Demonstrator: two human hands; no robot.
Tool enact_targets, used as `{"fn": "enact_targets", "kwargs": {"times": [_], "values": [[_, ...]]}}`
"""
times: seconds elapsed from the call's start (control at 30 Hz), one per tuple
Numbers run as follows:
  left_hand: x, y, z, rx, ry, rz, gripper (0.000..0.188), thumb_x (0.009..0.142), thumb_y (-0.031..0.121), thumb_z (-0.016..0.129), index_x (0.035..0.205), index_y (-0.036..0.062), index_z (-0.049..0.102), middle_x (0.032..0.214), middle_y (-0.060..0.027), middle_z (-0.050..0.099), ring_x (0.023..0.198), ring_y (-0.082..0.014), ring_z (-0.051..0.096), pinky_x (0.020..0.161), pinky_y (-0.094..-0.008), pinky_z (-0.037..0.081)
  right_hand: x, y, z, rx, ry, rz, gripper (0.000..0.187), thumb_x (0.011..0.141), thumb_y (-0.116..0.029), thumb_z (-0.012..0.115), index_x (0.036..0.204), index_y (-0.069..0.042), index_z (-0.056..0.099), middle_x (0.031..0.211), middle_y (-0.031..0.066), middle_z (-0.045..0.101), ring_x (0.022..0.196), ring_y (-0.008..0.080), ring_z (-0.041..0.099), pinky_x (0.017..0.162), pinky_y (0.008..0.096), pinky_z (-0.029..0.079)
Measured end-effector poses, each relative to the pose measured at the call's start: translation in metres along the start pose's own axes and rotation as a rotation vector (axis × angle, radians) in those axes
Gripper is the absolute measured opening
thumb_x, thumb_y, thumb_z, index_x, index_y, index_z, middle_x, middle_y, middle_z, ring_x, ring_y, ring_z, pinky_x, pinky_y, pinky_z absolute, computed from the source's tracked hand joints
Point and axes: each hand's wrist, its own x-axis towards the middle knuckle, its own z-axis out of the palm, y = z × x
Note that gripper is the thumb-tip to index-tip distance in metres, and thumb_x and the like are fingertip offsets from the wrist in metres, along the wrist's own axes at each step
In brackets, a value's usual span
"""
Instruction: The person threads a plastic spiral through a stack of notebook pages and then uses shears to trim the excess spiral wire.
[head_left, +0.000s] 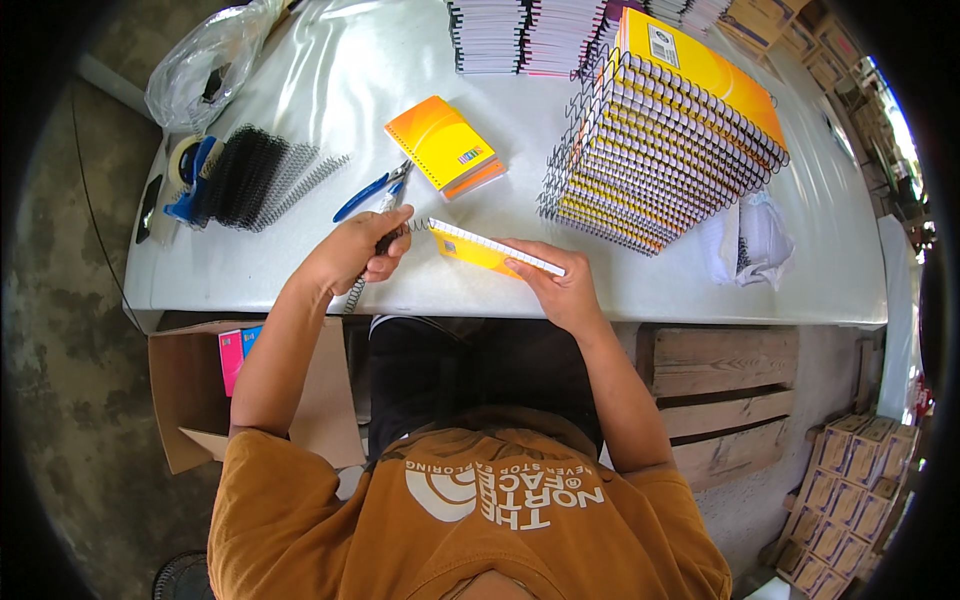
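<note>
On the white table, right of a leaning stack of spiral notebooks, a yellow notebook lies between the hands, long axis left-right. The right hand grips its right end; the left hand pinches a black wire coil at its left edge.

A white desk stands on a stained concrete floor. Wooden pallets sit at four o'clock, stacked cardboard boxes beyond; daylight glares at two o'clock.
</note>
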Motion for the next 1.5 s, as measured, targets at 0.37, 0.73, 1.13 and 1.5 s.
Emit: {"fn": "enact_targets", "kwargs": {"times": [0.37,0.73,1.13,1.5], "values": [[-0.009,0.020,0.014,1.253,0.240,0.764,0.027,0.075,0.014,0.071,0.100,0.0092,0.062,0.100,-0.0055,0.059,0.088,-0.0230,0.053,0.083,-0.0340,0.038,-0.003,-0.002,0.005,0.001,0.029,0.042,0.024,0.083,0.001,0.060,0.107,0.000,0.064,0.098,0.0117,0.068,0.083,0.0119,0.063,0.076,0.0236,0.049],[-0.009,0.018,0.051,1.610,0.473,0.984,0.026,0.060,0.011,0.073,0.071,0.0075,0.049,0.070,-0.0067,0.050,0.074,-0.0271,0.052,0.075,-0.0409,0.038,-0.011,0.002,0.013,-0.020,-0.029,-0.066,0.036,0.079,0.004,0.055,0.112,-0.008,0.062,0.107,0.0140,0.064,0.099,0.0267,0.062,0.086,0.0325,0.047],[-0.002,-0.099,-0.025,1.700,1.043,1.160,0.105,0.080,0.074,0.029,0.138,-0.0111,0.008,0.145,-0.0309,0.006,0.134,-0.0496,-0.004,0.107,-0.0566,-0.003,-0.029,0.007,0.047,-0.028,-0.010,-0.293,0.044,0.074,0.005,0.057,0.116,-0.007,0.058,0.105,0.0148,0.063,0.089,0.0328,0.062,0.079,0.0375,0.049],[-0.018,-0.085,0.027,1.453,1.083,1.251,0.093,0.085,0.066,0.033,0.139,-0.0068,0.011,0.145,-0.0292,0.003,0.134,-0.0474,0.000,0.104,-0.0624,0.008,-0.028,0.009,0.073,-0.130,-0.093,-0.506,0.048,0.071,0.007,0.056,0.117,-0.005,0.058,0.111,0.0129,0.062,0.093,0.0295,0.062,0.082,0.0364,0.050]]}}
